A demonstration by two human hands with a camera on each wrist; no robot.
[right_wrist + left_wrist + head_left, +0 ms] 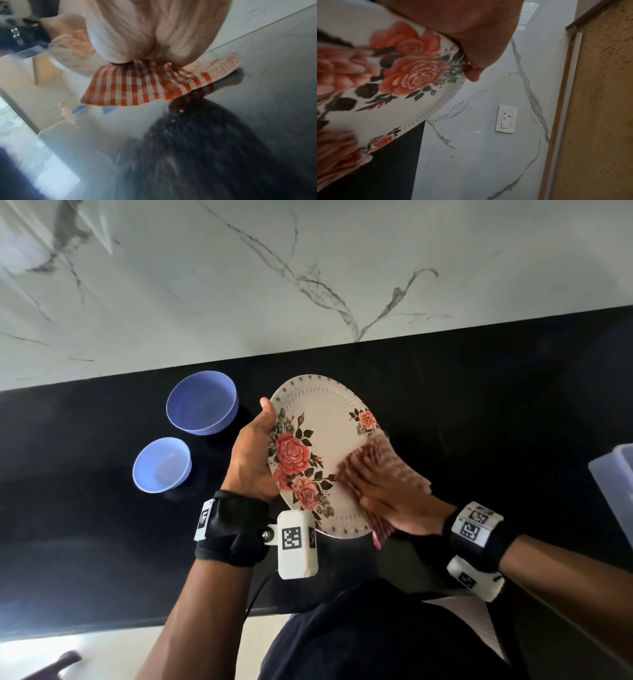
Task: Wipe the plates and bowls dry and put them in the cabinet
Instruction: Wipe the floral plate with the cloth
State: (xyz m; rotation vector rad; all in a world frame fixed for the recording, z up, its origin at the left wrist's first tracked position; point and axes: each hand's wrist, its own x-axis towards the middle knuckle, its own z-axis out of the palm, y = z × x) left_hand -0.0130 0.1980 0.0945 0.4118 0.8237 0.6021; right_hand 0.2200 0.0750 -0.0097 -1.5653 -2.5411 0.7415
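Observation:
A white plate (pixel 325 419) printed with red roses is tilted above the black counter (pixel 479 392). My left hand (pixel 253 453) grips its left rim, thumb on the face and fingers hidden behind. In the left wrist view the plate (pixel 402 108) fills the left side under my left hand (pixel 476 40). My right hand (pixel 387 494) lies flat on a red-and-white checked cloth (pixel 387 453) and presses it against the plate's lower right. The cloth (pixel 137 88) hangs below my right hand (pixel 154 33) in the blurred right wrist view. Two blue bowls, a larger one (pixel 202 402) and a smaller one (pixel 161 465), stand upright on the counter to the left.
A marble wall (pixel 308 285) backs the counter, with a white socket (pixel 506 119) on it. A wooden panel (pixel 599 108) stands beside the wall. A translucent container (pixel 616 484) pokes in at the right edge. My dark-clothed body is close to the counter's front edge.

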